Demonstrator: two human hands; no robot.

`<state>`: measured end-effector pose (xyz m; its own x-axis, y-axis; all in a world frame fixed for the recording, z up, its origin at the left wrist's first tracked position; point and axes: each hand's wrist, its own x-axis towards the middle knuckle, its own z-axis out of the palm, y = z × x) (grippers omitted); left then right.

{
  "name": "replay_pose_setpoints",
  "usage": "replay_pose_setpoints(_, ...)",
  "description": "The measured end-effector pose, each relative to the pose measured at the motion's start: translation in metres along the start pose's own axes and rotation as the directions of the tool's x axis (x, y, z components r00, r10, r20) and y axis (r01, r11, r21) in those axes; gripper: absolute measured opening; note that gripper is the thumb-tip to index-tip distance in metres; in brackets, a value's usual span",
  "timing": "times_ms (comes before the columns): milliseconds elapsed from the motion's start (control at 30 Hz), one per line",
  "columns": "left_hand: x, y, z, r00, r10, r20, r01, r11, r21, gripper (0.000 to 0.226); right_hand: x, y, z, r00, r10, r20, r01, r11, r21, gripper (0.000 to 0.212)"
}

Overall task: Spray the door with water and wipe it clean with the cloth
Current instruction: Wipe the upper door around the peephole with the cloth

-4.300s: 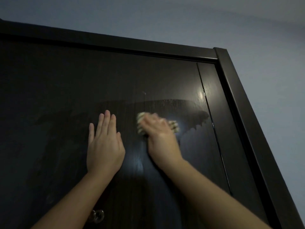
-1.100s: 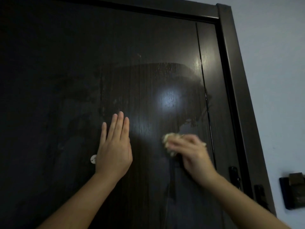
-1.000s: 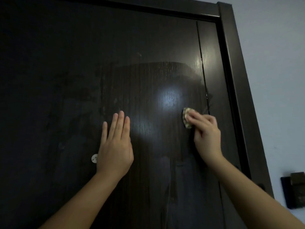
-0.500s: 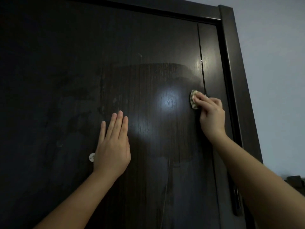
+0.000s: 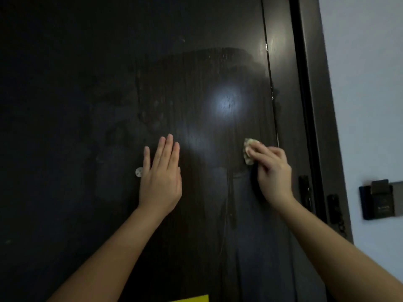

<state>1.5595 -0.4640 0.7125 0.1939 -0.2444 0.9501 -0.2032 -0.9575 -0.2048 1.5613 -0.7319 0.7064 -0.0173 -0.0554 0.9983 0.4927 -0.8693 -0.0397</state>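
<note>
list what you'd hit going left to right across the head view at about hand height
small pale round disc on the door → left hand flat on the door → cloth → right hand → door frame → dark box on the wall

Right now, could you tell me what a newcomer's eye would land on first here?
A bright glare spot shines on the dark door, amid wet smears. Below it, the left hand lies flat on the door, while the right hand presses a pale cloth near the door's right edge.
</note>
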Motion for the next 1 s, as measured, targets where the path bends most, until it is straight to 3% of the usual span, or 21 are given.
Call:
replay_pose_setpoints(67,-0.014,-0.004,0.003,0.999,-0.018,0.027,0.017,1.0,0.022,0.057,-0.004,-0.03,0.019,0.987,-0.147,0.066,0.142,0.987,0.077,0.042)
replay_pose_setpoints(133,-0.023,-0.008,0.007,0.999,-0.021,0.04,0.02,1.0,0.024,0.057,-0.03,-0.05,0.029,0.905,-0.382,0.187,0.357,0.921,0.153,0.04)
replay_pose_setpoints(200,-0.028,-0.011,0.011,0.999,-0.008,0.038,0.006,0.999,0.035,0.057,-0.042,-0.052,0.029,0.823,-0.504,0.262,0.468,0.863,0.191,0.036)
replay_pose_setpoints(233,-0.029,-0.011,0.012,1.0,-0.004,0.031,0.003,0.999,0.04,0.057,-0.032,-0.049,0.029,0.831,-0.494,0.256,0.456,0.868,0.197,0.036)
replay_pose_setpoints(367,-0.029,-0.012,0.014,1.0,-0.005,0.026,0.004,1.0,0.015,0.057,0.021,-0.061,0.042,0.97,-0.231,0.08,0.22,0.967,0.127,0.037)
replay_pose_setpoints(433,-0.03,-0.012,0.013,1.0,-0.001,0.027,0.001,1.0,0.01,0.057,-0.004,-0.067,0.046,0.957,-0.27,0.103,0.252,0.955,0.156,0.035)
replay_pose_setpoints(567,-0.029,-0.01,0.01,0.999,-0.011,0.03,0.01,1.0,0.029,0.057,-0.073,-0.047,0.022,0.783,-0.535,0.317,0.479,0.844,0.241,0.034)
replay_pose_setpoints(600,-0.03,-0.008,0.01,0.999,-0.02,0.03,0.019,1.0,0.023,0.057,-0.064,-0.037,0.016,0.791,-0.529,0.306,0.479,0.848,0.228,0.036)
replay_pose_setpoints(633,-0.032,-0.004,0.009,0.999,-0.022,0.03,0.022,1.0,0.012,0.057,-0.05,-0.029,0.014,0.844,-0.465,0.266,0.427,0.884,0.191,0.038)
replay_pose_setpoints(700,-0.04,0.005,0.011,0.999,0.003,0.034,-0.003,1.0,-0.005,0.058,-0.022,-0.022,0.014,0.961,-0.249,0.123,0.237,0.966,0.105,0.041)
replay_pose_setpoints(767,-0.049,0.013,0.015,0.999,0.028,0.045,-0.028,1.0,-0.013,0.058,-0.03,-0.029,0.021,0.989,-0.131,0.064,0.127,0.99,0.066,0.041)
replay_pose_setpoints(900,-0.057,0.018,0.023,0.998,0.007,0.06,-0.006,1.0,-0.01,0.058,-0.097,-0.022,0.011,0.889,-0.379,0.256,0.367,0.925,0.096,0.034)
replay_pose_setpoints(933,-0.057,0.019,0.023,0.998,0.002,0.061,-0.001,1.0,-0.005,0.059,-0.092,-0.016,0.004,0.875,-0.402,0.268,0.39,0.915,0.099,0.032)
replay_pose_setpoints(1000,-0.056,0.02,0.024,0.998,-0.004,0.057,0.004,1.0,0.002,0.059,-0.06,-0.004,-0.002,0.93,-0.312,0.193,0.307,0.95,0.058,0.032)
